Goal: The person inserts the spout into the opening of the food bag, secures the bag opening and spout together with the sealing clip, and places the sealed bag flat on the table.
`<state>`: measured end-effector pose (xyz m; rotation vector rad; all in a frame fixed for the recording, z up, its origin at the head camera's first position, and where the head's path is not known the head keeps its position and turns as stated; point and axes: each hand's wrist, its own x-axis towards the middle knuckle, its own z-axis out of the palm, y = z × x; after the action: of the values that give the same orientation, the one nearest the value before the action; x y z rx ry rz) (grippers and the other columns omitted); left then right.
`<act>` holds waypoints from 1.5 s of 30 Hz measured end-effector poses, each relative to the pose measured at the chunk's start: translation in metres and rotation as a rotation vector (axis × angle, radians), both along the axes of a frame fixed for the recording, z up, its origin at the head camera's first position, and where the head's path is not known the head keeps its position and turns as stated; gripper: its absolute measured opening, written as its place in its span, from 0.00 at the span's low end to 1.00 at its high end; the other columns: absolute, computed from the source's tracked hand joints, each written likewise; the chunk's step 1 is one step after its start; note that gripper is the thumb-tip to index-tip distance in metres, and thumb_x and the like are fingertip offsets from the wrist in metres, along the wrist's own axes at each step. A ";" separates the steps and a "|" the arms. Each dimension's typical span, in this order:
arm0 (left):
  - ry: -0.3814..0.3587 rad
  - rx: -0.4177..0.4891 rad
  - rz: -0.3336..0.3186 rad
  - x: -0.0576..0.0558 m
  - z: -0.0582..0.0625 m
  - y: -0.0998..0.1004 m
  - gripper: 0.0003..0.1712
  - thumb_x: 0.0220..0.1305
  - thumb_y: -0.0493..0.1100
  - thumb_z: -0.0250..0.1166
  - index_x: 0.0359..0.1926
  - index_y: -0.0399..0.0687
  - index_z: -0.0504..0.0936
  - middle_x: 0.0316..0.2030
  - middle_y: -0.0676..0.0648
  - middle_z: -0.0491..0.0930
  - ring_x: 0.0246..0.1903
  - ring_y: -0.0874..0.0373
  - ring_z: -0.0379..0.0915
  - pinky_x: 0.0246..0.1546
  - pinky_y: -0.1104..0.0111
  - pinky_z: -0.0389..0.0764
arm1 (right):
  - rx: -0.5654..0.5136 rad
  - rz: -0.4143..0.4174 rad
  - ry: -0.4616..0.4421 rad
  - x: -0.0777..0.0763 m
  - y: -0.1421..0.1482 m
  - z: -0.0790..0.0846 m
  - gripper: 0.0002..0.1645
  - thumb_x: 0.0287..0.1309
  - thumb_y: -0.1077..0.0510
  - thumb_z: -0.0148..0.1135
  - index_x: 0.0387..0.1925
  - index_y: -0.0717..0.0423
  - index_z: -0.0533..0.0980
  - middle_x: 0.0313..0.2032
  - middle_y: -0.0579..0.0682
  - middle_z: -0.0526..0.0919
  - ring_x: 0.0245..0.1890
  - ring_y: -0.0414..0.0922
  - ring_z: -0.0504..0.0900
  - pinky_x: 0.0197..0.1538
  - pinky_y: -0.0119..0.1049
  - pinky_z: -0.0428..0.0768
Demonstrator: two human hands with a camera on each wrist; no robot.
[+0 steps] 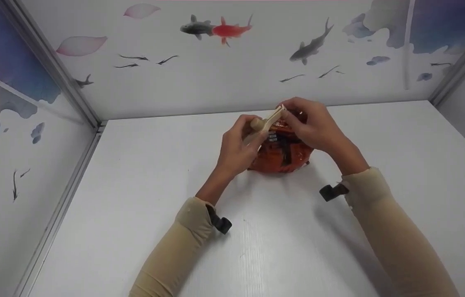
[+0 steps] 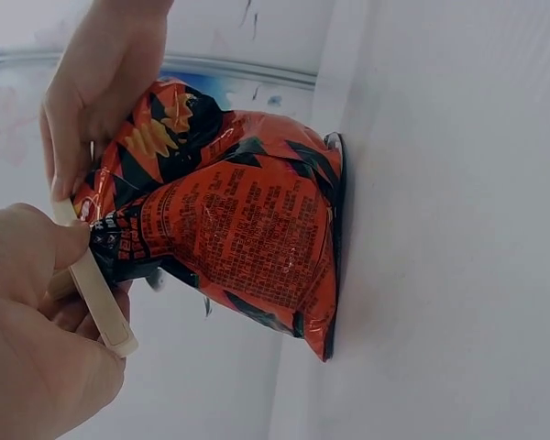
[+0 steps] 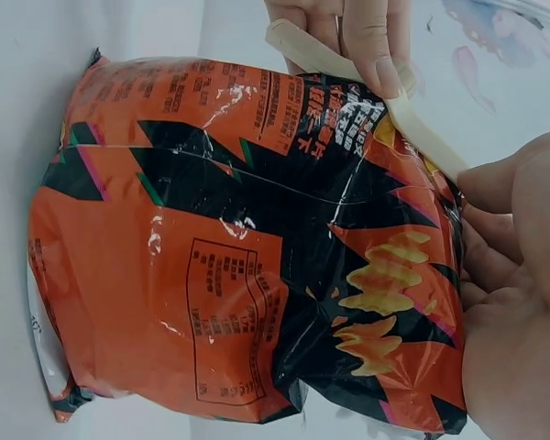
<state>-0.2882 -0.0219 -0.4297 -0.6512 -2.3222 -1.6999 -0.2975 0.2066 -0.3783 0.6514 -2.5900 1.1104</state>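
Note:
An orange and black snack bag (image 1: 284,159) stands on the table, its gathered top held up between the two hands. Across that top lies a cream-coloured bag clip (image 1: 273,118), a long narrow strip. My left hand (image 1: 234,150) pinches the clip near one end, thumb on the near side, as the left wrist view shows. At the clip's other end, my right hand (image 1: 317,126) grips with thumb and fingers, and its other fingers rest against the bag. Printed text and yellow snack pictures show on the bag (image 3: 165,257) in the right wrist view. Whether the clip is fastened cannot be told.
The white table (image 1: 133,185) carries the bag near its back edge. Behind it rises a white wall panel (image 1: 249,82) painted with fish and petals. Another painted panel (image 1: 5,165) stands on the left. Small black cameras (image 1: 222,225) sit on both wrists.

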 end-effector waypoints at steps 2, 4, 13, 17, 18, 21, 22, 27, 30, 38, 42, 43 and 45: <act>-0.002 0.003 -0.006 -0.001 0.000 0.000 0.19 0.77 0.45 0.70 0.64 0.56 0.78 0.61 0.52 0.84 0.63 0.64 0.82 0.70 0.61 0.80 | -0.001 -0.002 -0.007 0.001 -0.001 0.001 0.18 0.83 0.48 0.57 0.60 0.52 0.83 0.47 0.51 0.88 0.40 0.45 0.81 0.44 0.22 0.80; -0.007 0.005 -0.010 -0.001 0.000 0.000 0.19 0.77 0.46 0.69 0.64 0.57 0.78 0.61 0.53 0.84 0.62 0.65 0.82 0.70 0.60 0.80 | 0.004 -0.004 -0.014 0.001 -0.002 0.002 0.17 0.83 0.49 0.56 0.59 0.53 0.82 0.46 0.52 0.87 0.40 0.45 0.81 0.44 0.23 0.79; -0.011 0.024 -0.024 -0.002 -0.002 -0.002 0.19 0.77 0.45 0.69 0.64 0.56 0.79 0.61 0.52 0.85 0.63 0.63 0.83 0.66 0.62 0.84 | 0.028 0.008 -0.008 0.001 -0.007 0.005 0.16 0.84 0.51 0.55 0.56 0.57 0.81 0.42 0.52 0.85 0.37 0.45 0.78 0.40 0.28 0.77; -0.017 0.027 -0.024 -0.002 -0.002 -0.002 0.18 0.78 0.45 0.69 0.64 0.57 0.79 0.61 0.52 0.85 0.62 0.63 0.83 0.63 0.63 0.86 | 0.030 0.010 -0.017 0.002 -0.008 0.005 0.16 0.84 0.50 0.55 0.56 0.56 0.80 0.42 0.52 0.84 0.38 0.45 0.78 0.40 0.29 0.76; -0.019 0.030 -0.026 -0.002 -0.002 -0.002 0.18 0.78 0.45 0.69 0.64 0.57 0.79 0.61 0.51 0.85 0.62 0.63 0.83 0.63 0.63 0.86 | 0.031 0.009 -0.019 0.002 -0.008 0.005 0.16 0.84 0.50 0.55 0.56 0.56 0.80 0.42 0.52 0.84 0.38 0.45 0.77 0.40 0.29 0.76; -0.021 0.032 -0.036 -0.002 -0.002 -0.003 0.18 0.79 0.45 0.68 0.64 0.56 0.79 0.61 0.50 0.85 0.62 0.62 0.84 0.61 0.63 0.87 | 0.038 0.004 -0.021 0.001 -0.008 0.004 0.16 0.84 0.50 0.54 0.56 0.56 0.80 0.42 0.52 0.83 0.38 0.46 0.76 0.40 0.30 0.75; -0.022 0.031 -0.040 -0.002 -0.002 -0.003 0.18 0.79 0.45 0.68 0.64 0.56 0.79 0.61 0.50 0.85 0.62 0.62 0.84 0.61 0.64 0.87 | 0.039 0.005 -0.022 0.001 -0.007 0.004 0.16 0.84 0.50 0.54 0.56 0.56 0.80 0.41 0.52 0.82 0.37 0.46 0.76 0.39 0.31 0.75; -0.021 0.021 -0.053 -0.002 -0.001 -0.003 0.17 0.79 0.45 0.67 0.64 0.56 0.79 0.62 0.49 0.85 0.63 0.62 0.84 0.61 0.66 0.87 | 0.039 0.017 -0.028 0.001 -0.006 0.005 0.15 0.85 0.50 0.53 0.56 0.56 0.79 0.39 0.51 0.80 0.36 0.46 0.74 0.38 0.33 0.73; -0.021 0.012 -0.056 -0.002 0.000 -0.003 0.17 0.80 0.45 0.67 0.64 0.57 0.79 0.62 0.50 0.85 0.63 0.62 0.83 0.61 0.66 0.86 | 0.041 0.025 -0.033 0.001 -0.005 0.005 0.16 0.85 0.50 0.53 0.56 0.56 0.79 0.39 0.51 0.80 0.36 0.46 0.74 0.38 0.33 0.73; -0.008 0.009 -0.089 -0.003 0.000 -0.006 0.17 0.79 0.45 0.67 0.64 0.54 0.78 0.61 0.50 0.84 0.64 0.60 0.83 0.66 0.65 0.84 | 0.047 0.056 -0.050 -0.001 -0.003 0.007 0.16 0.85 0.50 0.52 0.55 0.56 0.79 0.38 0.51 0.80 0.35 0.46 0.73 0.36 0.34 0.72; -0.021 0.008 -0.102 -0.002 0.001 -0.007 0.17 0.79 0.46 0.67 0.64 0.55 0.79 0.63 0.50 0.86 0.65 0.60 0.83 0.66 0.63 0.84 | 0.034 0.084 -0.056 -0.002 -0.001 0.007 0.16 0.85 0.50 0.53 0.53 0.56 0.80 0.37 0.52 0.80 0.34 0.46 0.73 0.35 0.34 0.72; -0.024 0.005 -0.100 -0.002 0.000 -0.007 0.17 0.79 0.46 0.67 0.64 0.56 0.79 0.63 0.50 0.86 0.65 0.60 0.83 0.65 0.63 0.85 | 0.030 0.087 -0.058 -0.002 -0.001 0.007 0.16 0.85 0.50 0.53 0.53 0.56 0.80 0.37 0.52 0.80 0.34 0.46 0.73 0.35 0.34 0.72; -0.027 0.002 -0.100 -0.002 0.001 -0.007 0.16 0.79 0.46 0.67 0.63 0.56 0.79 0.64 0.50 0.87 0.64 0.60 0.84 0.63 0.63 0.86 | 0.024 0.091 -0.058 -0.002 0.000 0.007 0.16 0.85 0.51 0.53 0.53 0.56 0.81 0.37 0.52 0.80 0.35 0.46 0.73 0.36 0.33 0.73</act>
<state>-0.2904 -0.0286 -0.4286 -0.7607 -2.3431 -1.7632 -0.2998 0.2067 -0.3718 0.7597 -2.6505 1.1433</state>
